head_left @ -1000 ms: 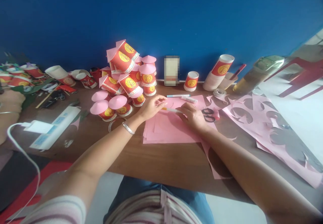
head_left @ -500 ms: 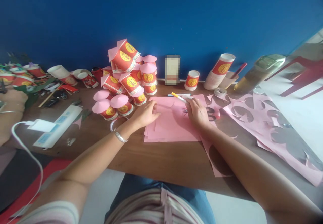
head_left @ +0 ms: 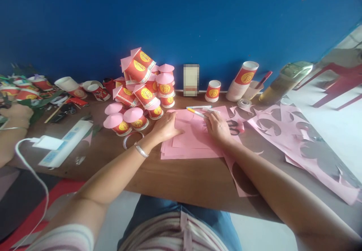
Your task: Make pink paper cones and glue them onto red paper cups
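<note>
My left hand (head_left: 167, 127) rests at the left edge of a stack of pink paper sheets (head_left: 195, 153), its thumb spread apart over the paper. My right hand (head_left: 218, 127) is closed on a white marker with a yellow end (head_left: 195, 112); the yellow end points away to the left, above the paper. Beneath this hand lie scissors with dark handle loops (head_left: 234, 127), partly covered. A slim blue-grey pen (head_left: 195, 107) lies along the far edge of the sheets.
Left of the paper, red paper cups with pink cone tops (head_left: 144, 94) are piled up. Cut pink scraps (head_left: 299, 145) spread over the right side, near stacked cups (head_left: 240, 81), tape (head_left: 245, 103) and a bottle (head_left: 283, 83). A power strip (head_left: 66, 141) and another person's hand (head_left: 17, 117) are at left.
My right hand has moved slightly left and nearer to me with the marker. My left hand has slid a little to the right, its thumb further over the paper.
</note>
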Tool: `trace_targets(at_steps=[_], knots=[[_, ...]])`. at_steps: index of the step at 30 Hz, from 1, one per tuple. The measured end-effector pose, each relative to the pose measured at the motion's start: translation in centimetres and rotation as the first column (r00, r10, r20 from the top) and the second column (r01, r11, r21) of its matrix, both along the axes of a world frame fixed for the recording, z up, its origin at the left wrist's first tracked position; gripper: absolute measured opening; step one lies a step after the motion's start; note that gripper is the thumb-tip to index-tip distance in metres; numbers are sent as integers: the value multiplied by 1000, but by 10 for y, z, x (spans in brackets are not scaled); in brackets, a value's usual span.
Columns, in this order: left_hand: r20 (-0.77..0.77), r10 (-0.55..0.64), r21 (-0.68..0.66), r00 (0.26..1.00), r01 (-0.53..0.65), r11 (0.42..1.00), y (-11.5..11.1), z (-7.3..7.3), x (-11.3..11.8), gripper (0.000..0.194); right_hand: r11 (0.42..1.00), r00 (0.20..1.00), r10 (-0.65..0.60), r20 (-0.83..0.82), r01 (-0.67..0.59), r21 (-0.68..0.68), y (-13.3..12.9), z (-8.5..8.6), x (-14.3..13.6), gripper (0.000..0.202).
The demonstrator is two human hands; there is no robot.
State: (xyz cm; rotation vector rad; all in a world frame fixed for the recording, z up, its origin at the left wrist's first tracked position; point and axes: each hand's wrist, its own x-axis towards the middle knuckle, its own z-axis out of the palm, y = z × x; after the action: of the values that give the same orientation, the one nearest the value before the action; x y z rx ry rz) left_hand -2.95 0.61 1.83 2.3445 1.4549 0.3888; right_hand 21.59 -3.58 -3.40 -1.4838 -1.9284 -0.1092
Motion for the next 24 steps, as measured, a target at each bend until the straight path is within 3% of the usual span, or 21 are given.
trace_targets(at_steps=[3, 7, 9, 13, 15, 20, 22, 24], knots=[[-111, -25, -48, 994, 20, 999, 1, 2, 2, 88, 1000, 1000, -4, 3, 4, -12, 0, 0, 0, 32], [-129, -53, -159, 990, 32, 987, 2, 7, 5, 75, 1000, 1000, -6, 0, 6, -18, -1, 2, -1, 33], [-131, -62, -141, 989, 44, 989, 2, 7, 5, 70, 1000, 1000, -11, 1, 11, -29, -1, 3, -1, 33], [-157, -102, -14, 982, 101, 995, 6, 9, 5, 81, 999, 1000, -9, -7, 9, -44, 0, 4, -2, 33], [-188, -138, -46, 972, 132, 990, 12, 10, 6, 78, 999, 1000, -11, -16, 11, -46, 0, 3, -2, 32], [-185, -270, -235, 945, 224, 946, 34, 9, 7, 51, 998, 1000, -14, -17, 13, -59, -1, 4, -2, 32], [-179, -293, -226, 939, 250, 941, 38, 9, 7, 48, 998, 1000, -12, -12, 11, -57, -2, 5, -2, 32], [-200, -283, -173, 938, 251, 952, 37, 12, 8, 58, 999, 1000, -9, -6, 9, -52, -1, 5, -1, 33]])
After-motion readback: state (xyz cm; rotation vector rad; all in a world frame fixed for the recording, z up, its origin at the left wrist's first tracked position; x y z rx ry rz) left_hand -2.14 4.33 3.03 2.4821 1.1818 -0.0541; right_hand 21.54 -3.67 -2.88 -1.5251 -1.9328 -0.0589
